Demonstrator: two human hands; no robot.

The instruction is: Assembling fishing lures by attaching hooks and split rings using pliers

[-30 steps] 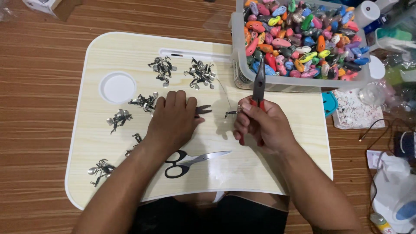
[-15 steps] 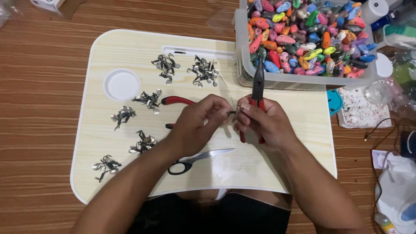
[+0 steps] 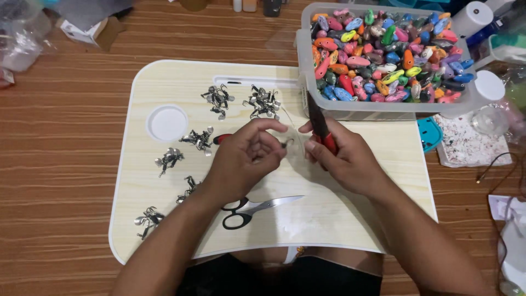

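your left hand (image 3: 244, 159) pinches a small metal piece (image 3: 286, 143) at its fingertips above the tray (image 3: 383, 148); your right hand (image 3: 342, 159) grips red-handled pliers (image 3: 319, 121). the piece is tiny and could slip into the hook clusters (image 3: 263, 102) nearby.

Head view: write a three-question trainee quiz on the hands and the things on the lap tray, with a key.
1. True or false: the right hand holds red-handled pliers pointing up toward the clear bin of coloured pieces.
2. What does the left hand pinch at its fingertips? A) the scissors B) a small metal piece C) a coloured piece from the bin
3. Fill in: the black-handled scissors lie on the pale wooden tray, ____ to the person than both hands.

Key
1. True.
2. B: a small metal piece; its exact shape is too small to tell.
3. Nearer.
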